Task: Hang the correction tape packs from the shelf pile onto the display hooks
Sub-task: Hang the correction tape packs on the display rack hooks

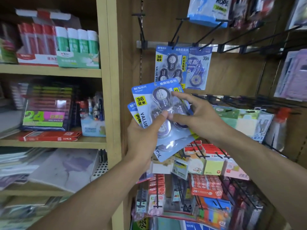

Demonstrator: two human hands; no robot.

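Left hand [142, 138] grips correction tape packs [149, 103] | right hand [197, 113] pinches front pack

The correction tape packs [149, 103] are showing glossy clear plastic blisters over smooth blue card backing. The display hooks [206, 33] are looking like thin black matt metal wire, hanging from a shiny metal rail [232, 48]. The backboard [232, 77] and shelf frame [111, 80] are showing smooth, matt wood. The glue stick boxes [73, 61] are looking like printed card.
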